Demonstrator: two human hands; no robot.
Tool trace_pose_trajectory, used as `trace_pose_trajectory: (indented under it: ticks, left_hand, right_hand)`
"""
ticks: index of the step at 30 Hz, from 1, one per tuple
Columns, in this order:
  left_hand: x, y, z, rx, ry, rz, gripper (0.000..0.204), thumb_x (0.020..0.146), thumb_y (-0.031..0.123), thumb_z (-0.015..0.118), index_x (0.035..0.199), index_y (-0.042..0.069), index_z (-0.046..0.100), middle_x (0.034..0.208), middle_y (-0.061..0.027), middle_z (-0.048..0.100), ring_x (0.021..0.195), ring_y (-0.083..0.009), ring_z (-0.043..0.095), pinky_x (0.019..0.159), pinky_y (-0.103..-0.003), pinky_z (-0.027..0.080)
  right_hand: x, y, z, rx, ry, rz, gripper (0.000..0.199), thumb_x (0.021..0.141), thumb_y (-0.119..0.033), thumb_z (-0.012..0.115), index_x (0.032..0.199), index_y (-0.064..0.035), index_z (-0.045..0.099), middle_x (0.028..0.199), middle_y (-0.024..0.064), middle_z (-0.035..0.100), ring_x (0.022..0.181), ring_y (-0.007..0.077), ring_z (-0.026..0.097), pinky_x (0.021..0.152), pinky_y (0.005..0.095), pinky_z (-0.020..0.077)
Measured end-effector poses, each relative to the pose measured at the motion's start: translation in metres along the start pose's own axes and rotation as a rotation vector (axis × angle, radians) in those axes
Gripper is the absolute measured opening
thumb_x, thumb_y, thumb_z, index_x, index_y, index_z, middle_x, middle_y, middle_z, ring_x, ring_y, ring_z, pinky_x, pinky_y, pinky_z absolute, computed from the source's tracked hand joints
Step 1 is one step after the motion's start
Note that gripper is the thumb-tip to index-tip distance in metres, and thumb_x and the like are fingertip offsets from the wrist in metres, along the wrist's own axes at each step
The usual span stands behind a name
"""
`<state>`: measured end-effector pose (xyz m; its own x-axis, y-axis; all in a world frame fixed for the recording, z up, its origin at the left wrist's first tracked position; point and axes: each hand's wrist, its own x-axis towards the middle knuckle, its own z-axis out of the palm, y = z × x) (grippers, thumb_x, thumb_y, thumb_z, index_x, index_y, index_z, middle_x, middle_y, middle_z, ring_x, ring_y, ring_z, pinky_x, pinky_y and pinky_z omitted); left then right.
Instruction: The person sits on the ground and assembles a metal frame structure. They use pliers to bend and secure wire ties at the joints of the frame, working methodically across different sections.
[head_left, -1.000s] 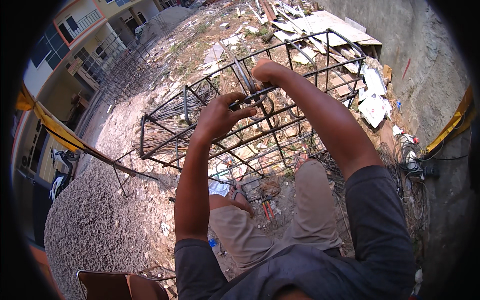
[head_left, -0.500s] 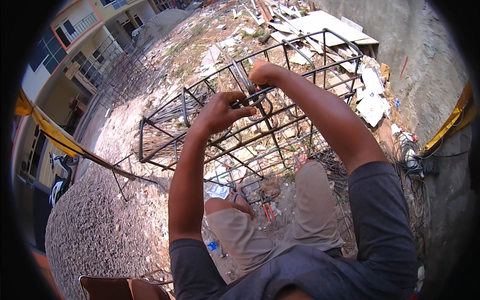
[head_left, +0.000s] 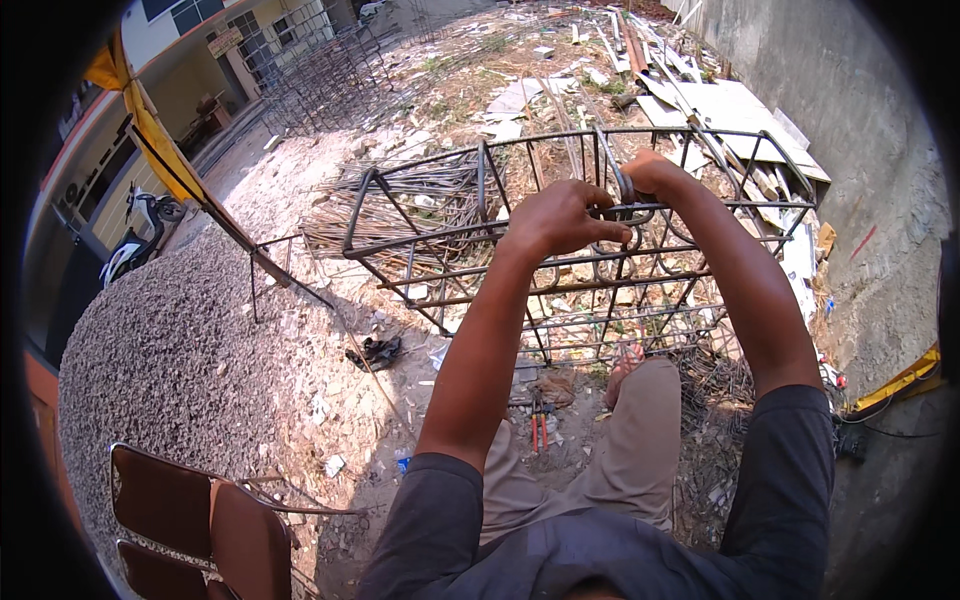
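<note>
A long cage of dark steel rebar (head_left: 430,238) stands lengthwise in front of me, at about knee height or above. My left hand (head_left: 562,217) is curled at its near top bar, thumb and fingers around the steel. Just to the right, my right hand (head_left: 652,174) is closed beside a bent steel stirrup (head_left: 623,187) and appears to grip it; its fingertips are mostly hidden. Several bent stirrup ends cluster under both hands. On the ground below the cage, between my legs, lie pincers with red handles (head_left: 540,432).
Loose rebar rods (head_left: 420,200) lie behind the cage's left end. A gravel heap (head_left: 170,350) and brown chairs (head_left: 165,500) are at left. White boards (head_left: 745,115) lie by the concrete wall (head_left: 870,180) at right. A motorbike (head_left: 135,240) stands far left.
The whole view has swung, so the cage and both hands now sit farther right and lower. Both hands stay at the same spot on the cage, with little change in grip.
</note>
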<state>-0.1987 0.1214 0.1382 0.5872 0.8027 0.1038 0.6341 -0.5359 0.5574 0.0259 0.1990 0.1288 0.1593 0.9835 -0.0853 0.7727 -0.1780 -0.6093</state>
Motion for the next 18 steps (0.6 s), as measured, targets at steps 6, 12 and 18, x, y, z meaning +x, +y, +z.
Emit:
trace_pose_trajectory:
  ticks: [6, 12, 18]
  left_hand:
    - [-0.012, 0.007, -0.006, 0.070, 0.051, -0.049, 0.069, 0.070, 0.070, 0.081, 0.117, 0.020, 0.078, 0.112, -0.0104, 0.075, 0.103, -0.0272, 0.072, 0.089, -0.041, 0.056]
    - [-0.010, 0.003, -0.005, 0.007, 0.020, -0.035, 0.070, 0.070, 0.071, 0.081, 0.115, 0.017, 0.078, 0.104, -0.0107, 0.076, 0.094, -0.0270, 0.073, 0.083, -0.041, 0.056]
    - [-0.007, 0.000, 0.000, 0.051, 0.060, 0.054, 0.065, 0.080, 0.064, 0.078, 0.112, 0.007, 0.077, 0.094, -0.0123, 0.076, 0.086, -0.0257, 0.072, 0.079, -0.040, 0.054]
  right_hand:
    - [0.007, -0.003, 0.000, -0.117, -0.026, 0.018, 0.031, 0.083, -0.027, 0.074, 0.081, 0.0041, 0.075, 0.077, 0.0154, 0.073, 0.063, 0.0222, 0.069, 0.057, 0.0388, 0.0537]
    - [-0.012, -0.018, -0.001, -0.001, -0.027, 0.056, 0.033, 0.084, -0.016, 0.065, 0.096, 0.0145, 0.068, 0.080, 0.0216, 0.070, 0.067, 0.0260, 0.067, 0.059, 0.0419, 0.0519]
    - [-0.001, -0.014, 0.004, 0.043, -0.133, -0.001, 0.028, 0.091, -0.015, 0.055, 0.083, 0.0072, 0.070, 0.074, 0.0178, 0.068, 0.058, 0.0230, 0.064, 0.051, 0.0408, 0.0479]
